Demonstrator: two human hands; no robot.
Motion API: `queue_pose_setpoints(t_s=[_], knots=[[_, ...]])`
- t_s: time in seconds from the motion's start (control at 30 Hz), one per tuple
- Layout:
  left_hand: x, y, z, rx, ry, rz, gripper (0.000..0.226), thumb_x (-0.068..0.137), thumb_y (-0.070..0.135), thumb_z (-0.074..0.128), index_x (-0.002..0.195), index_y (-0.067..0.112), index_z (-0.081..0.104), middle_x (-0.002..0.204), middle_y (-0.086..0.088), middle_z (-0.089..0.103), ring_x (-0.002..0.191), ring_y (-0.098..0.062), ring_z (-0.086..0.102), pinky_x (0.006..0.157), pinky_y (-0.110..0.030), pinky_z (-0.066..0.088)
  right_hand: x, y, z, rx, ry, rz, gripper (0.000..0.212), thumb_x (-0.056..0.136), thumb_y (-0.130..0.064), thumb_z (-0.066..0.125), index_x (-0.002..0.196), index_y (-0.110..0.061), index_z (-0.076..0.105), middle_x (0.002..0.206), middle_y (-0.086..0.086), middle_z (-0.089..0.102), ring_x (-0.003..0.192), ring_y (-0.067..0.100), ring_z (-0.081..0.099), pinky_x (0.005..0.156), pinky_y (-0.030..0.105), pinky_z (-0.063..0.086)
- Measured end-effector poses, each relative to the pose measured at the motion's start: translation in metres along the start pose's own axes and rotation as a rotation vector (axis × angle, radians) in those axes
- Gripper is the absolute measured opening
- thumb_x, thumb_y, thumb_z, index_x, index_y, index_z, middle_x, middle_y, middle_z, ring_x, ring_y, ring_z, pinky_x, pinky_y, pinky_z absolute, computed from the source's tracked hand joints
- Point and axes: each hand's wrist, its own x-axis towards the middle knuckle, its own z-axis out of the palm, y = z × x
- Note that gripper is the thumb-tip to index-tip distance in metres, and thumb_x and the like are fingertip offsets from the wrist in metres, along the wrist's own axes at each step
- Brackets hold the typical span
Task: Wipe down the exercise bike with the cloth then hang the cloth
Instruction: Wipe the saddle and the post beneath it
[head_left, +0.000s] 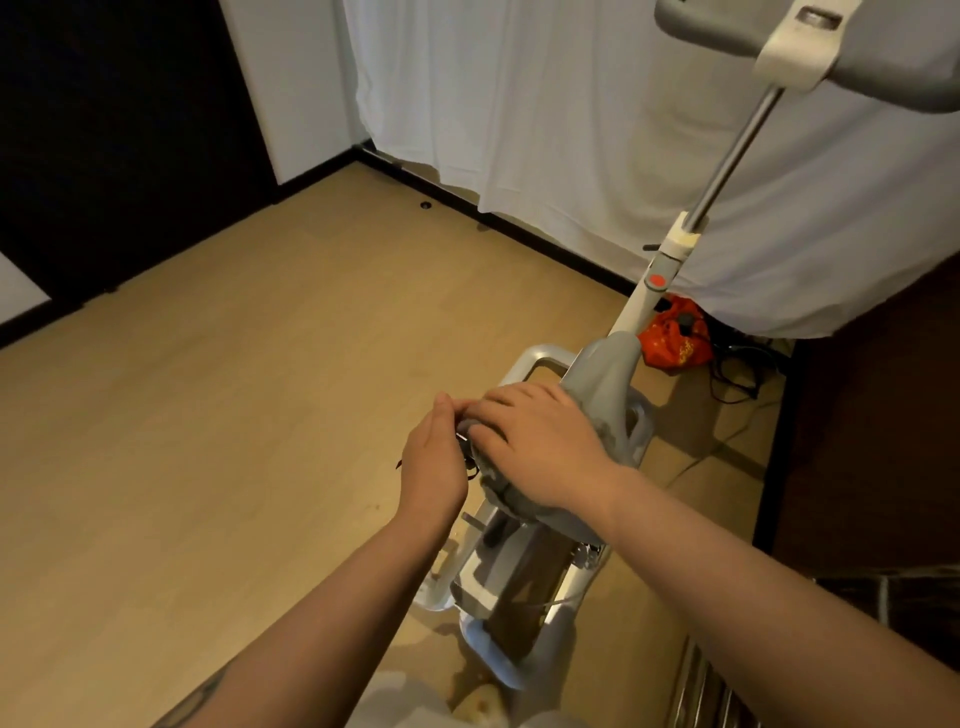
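Note:
The exercise bike (602, 374) is grey and white and stands on the wood floor right below me. Its post rises to the grey handlebar (852, 57) at the top right. A grey cloth (500, 491) lies over the bike's rounded housing. My right hand (540, 447) presses flat on the cloth, fingers spread to the left. My left hand (434, 457) is curled around a small dark part on the housing's left side, seemingly the pedal (467, 457). That part is mostly hidden by the fingers. The thumb touches my right fingertips.
A white curtain (571, 130) hangs behind the bike. A red bag (672, 338) and black cables (737, 374) lie at its foot. Dark wood furniture (872, 415) stands close on the right, a dark door (119, 130) at the far left. Bare floor (234, 389) spreads to the left.

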Motion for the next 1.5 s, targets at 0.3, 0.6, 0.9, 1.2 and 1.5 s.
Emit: queue_pose_setpoints(t_s=[0.3, 0.6, 0.9, 1.2, 1.5], knots=[[0.010, 0.019, 0.004, 0.099, -0.152, 0.072, 0.051, 0.105, 0.029, 0.023, 0.089, 0.027, 0.072, 0.096, 0.009, 0.070, 0.090, 0.001, 0.063, 0.069, -0.008, 0.042, -0.004, 0.010, -0.012, 0.010, -0.027, 0.249, 0.042, 0.103, -0.042, 0.021, 0.133, -0.033, 0.049, 0.137, -0.009, 0.051, 0.133, 0.013, 0.037, 0.118, 0.041, 0.014], [0.030, 0.027, 0.026, 0.135, -0.284, 0.141, 0.041, 0.104, 0.023, 0.031, 0.098, 0.017, 0.071, 0.103, 0.006, 0.069, 0.100, -0.007, 0.063, 0.084, -0.018, 0.047, -0.044, -0.005, -0.012, 0.020, 0.039, 0.639, 0.053, 0.104, -0.041, 0.017, 0.154, -0.026, 0.014, 0.162, -0.005, 0.013, 0.149, 0.013, 0.004, 0.121, 0.039, 0.006], [0.048, 0.033, 0.031, 0.218, -0.657, 0.321, 0.040, 0.095, 0.037, 0.036, 0.099, 0.018, 0.071, 0.100, 0.006, 0.071, 0.100, -0.009, 0.063, 0.091, -0.030, 0.047, -0.050, -0.035, -0.009, 0.115, 0.026, 0.885, 0.059, 0.101, -0.052, 0.009, 0.154, -0.028, 0.001, 0.163, -0.002, -0.005, 0.150, 0.019, -0.006, 0.121, 0.043, 0.002], [0.072, 0.030, 0.041, 0.461, -0.877, 0.593, 0.035, 0.097, 0.031, 0.036, 0.111, 0.021, 0.066, 0.110, 0.007, 0.065, 0.105, -0.008, 0.055, 0.092, -0.031, 0.044, -0.030, -0.053, 0.001, 0.177, 0.109, 1.189, 0.054, 0.102, -0.048, 0.008, 0.153, -0.035, -0.002, 0.163, 0.001, -0.007, 0.150, 0.024, -0.006, 0.120, 0.049, 0.006], [0.071, 0.021, 0.041, 0.503, -0.804, 0.650, 0.030, 0.099, 0.019, 0.040, 0.113, 0.024, 0.066, 0.120, 0.014, 0.059, 0.116, -0.005, 0.047, 0.098, -0.031, 0.043, -0.028, -0.051, 0.013, 0.268, 0.381, 1.327, 0.049, 0.102, -0.050, 0.018, 0.150, -0.044, 0.020, 0.160, -0.015, 0.015, 0.147, 0.011, 0.010, 0.118, 0.040, 0.013]])
